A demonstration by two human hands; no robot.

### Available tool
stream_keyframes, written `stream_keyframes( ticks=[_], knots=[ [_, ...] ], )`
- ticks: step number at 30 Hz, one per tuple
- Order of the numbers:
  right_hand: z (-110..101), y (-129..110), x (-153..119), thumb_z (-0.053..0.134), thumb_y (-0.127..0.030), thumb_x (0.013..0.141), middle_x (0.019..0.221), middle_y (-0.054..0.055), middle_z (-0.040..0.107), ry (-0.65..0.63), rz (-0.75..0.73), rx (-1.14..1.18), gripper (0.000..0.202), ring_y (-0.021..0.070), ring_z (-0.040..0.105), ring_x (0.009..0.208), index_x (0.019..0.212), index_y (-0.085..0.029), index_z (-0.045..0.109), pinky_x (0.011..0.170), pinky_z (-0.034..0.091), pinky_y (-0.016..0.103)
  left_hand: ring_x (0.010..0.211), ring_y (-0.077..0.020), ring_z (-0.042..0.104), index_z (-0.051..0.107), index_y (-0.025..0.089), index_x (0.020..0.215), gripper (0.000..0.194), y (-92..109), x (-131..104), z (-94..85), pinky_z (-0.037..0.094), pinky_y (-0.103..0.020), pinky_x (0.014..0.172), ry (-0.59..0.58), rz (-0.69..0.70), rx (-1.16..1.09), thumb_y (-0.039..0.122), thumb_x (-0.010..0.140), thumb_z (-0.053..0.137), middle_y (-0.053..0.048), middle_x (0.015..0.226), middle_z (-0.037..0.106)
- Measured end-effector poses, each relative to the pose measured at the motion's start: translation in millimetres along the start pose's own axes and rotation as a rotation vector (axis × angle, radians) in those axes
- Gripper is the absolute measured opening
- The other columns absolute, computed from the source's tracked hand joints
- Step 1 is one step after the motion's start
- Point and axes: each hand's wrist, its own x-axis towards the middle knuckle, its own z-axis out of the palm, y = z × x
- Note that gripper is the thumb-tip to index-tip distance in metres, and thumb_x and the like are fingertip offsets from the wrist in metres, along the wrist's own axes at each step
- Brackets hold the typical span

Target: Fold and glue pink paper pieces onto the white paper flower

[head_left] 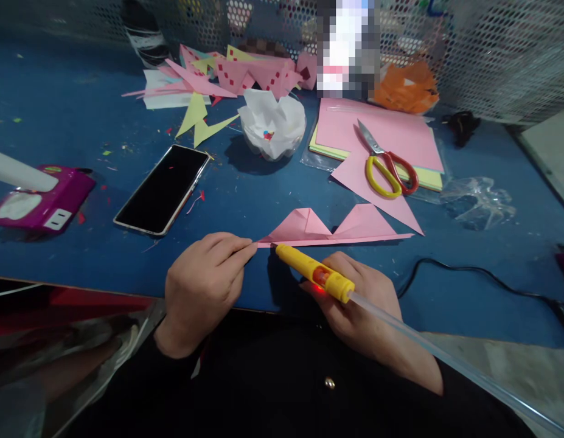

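Observation:
A folded strip of pink paper [304, 225] with two raised points lies near the table's front edge. Its left end is pinched between the thumb and fingers of my left hand [206, 283]. My right hand [361, 298] is wrapped around a yellow hot glue gun [304, 263] with a red light glowing on it. The gun's nozzle touches or hovers just over the strip's lower edge, close to my left fingertips; I cannot tell which. A long clear glue stick [428, 347] runs out of the gun's back end toward the lower right.
Pink sheets [377, 131] lie behind, with scissors [386, 161] on top. A white paper bowl [272, 125], a phone [163, 190] and a purple lamp base [42, 198] stand around. Pink cut-outs [258, 73] and an orange paper bowl [407, 88] sit farther back. A black cord [473, 267] runs right.

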Motion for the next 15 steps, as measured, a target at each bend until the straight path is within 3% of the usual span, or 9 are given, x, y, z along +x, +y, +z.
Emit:
stream_keyframes(
  ticks=[9,13,15],
  knots=[
    [-16,3,-7,0.054,-0.038,0.095,0.076,0.001,0.064,0.053,0.055,0.21,0.018,0.0131,0.059,0.061,0.09,-0.02,0.059,0.054,0.043,0.027,0.094,-0.0255,0.067,0.072,0.016,0.103,0.02,2,3,-1.4,0.055,-0.039,0.08,-0.047,-0.063,-0.005,0.011,0.089,0.059,-0.007,0.099,0.075],
    [-23,15,-20,0.052,-0.034,0.098,0.082,0.003,0.068,0.063,0.132,0.288,0.016,0.0161,0.066,0.07,0.096,-0.022,0.061,0.059,0.05,0.028,0.089,-0.023,0.067,0.07,0.019,0.097,0.015,4,11,-2.2,0.052,-0.036,0.077,-0.08,-0.106,0.036,0.018,0.095,0.055,-0.005,0.094,0.073],
    [-31,25,-29,0.05,-0.035,0.099,0.086,0.005,0.072,0.142,0.152,0.258,0.02,0.0182,0.069,0.073,0.098,-0.022,0.065,0.059,0.052,0.029,0.089,-0.0227,0.066,0.069,0.019,0.096,0.016,3,14,-2.3,0.051,-0.035,0.076,-0.09,-0.101,0.055,0.02,0.097,0.053,-0.005,0.094,0.073]
  ],
)
